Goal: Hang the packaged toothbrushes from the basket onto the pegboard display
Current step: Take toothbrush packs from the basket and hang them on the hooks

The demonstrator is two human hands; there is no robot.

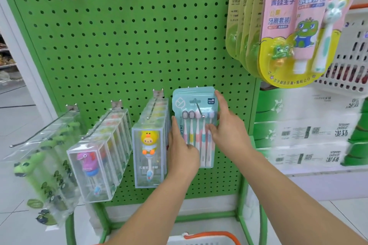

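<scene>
We have a mint pack (pixel 194 105) of toothbrushes on its peg (pixel 199 110) low on the green pegboard (pixel 123 45), the hook's tip showing through the hang slot. Our left hand (pixel 182 149) lies flat on the lower left of the pack, fingers straight; our right hand (pixel 229 131) curls round the right edge, thumb on the front. To do this well we should press evenly with both and slide the pack back along the peg (squarely, so the slot doesn't tear). The basket (pixel 211 237) sits below on pale floor tiles; boxed children's brushes (pixel 148 151) hang just left.
</scene>
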